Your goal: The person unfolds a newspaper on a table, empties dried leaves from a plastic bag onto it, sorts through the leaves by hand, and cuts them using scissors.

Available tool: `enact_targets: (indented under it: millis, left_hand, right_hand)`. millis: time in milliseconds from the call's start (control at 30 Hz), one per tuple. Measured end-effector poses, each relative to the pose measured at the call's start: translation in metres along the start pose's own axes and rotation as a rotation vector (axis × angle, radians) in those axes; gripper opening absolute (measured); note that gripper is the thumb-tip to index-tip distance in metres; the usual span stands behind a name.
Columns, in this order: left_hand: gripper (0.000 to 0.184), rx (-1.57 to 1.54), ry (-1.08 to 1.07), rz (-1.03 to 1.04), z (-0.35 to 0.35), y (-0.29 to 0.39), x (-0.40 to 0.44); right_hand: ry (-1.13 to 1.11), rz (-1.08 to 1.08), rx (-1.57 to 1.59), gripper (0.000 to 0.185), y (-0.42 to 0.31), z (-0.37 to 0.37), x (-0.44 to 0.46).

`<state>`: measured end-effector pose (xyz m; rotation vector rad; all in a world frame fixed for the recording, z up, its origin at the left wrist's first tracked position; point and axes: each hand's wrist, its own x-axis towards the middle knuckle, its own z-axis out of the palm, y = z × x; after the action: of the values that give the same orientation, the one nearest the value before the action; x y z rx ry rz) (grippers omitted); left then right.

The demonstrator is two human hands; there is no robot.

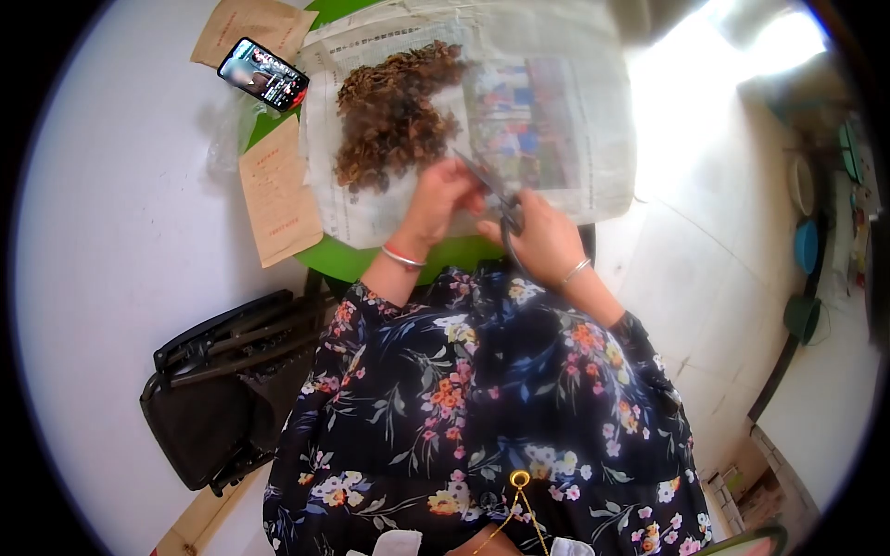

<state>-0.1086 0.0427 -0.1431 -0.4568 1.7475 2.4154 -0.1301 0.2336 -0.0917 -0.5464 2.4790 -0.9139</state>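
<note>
My right hand (pixel 545 235) is closed on the handles of a pair of dark scissors (pixel 491 181), whose blades point up and left toward my other hand. Close to the blades, my left hand (pixel 443 199) has its fingers pinched together; whatever they hold is too small to make out. A heap of brown dried pieces (pixel 394 116) lies just beyond my left hand, on newspaper (pixel 598 120) spread over a green table (pixel 345 261).
At the far left of the table are a phone (pixel 263 74) with its screen lit, two brown paper envelopes (pixel 281 199) and a clear plastic bag (pixel 225 134). A folded black chair (pixel 209 417) leans at the left. Basins (pixel 805 246) stand far right.
</note>
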Motion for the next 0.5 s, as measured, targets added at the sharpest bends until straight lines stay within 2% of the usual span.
enact_targets:
  millis: [300, 500]
  left_hand:
    - [0.021, -0.003, -0.008, -0.026, 0.000, 0.002, -0.002]
    - [0.019, 0.021, 0.004, -0.061, 0.000, 0.004, 0.000]
  right_hand:
    - [-0.063, -0.003, 0.007, 0.053, 0.000, -0.007, 0.001]
    - [0.033, -0.045, -0.020, 0.044, 0.013, 0.007, 0.002]
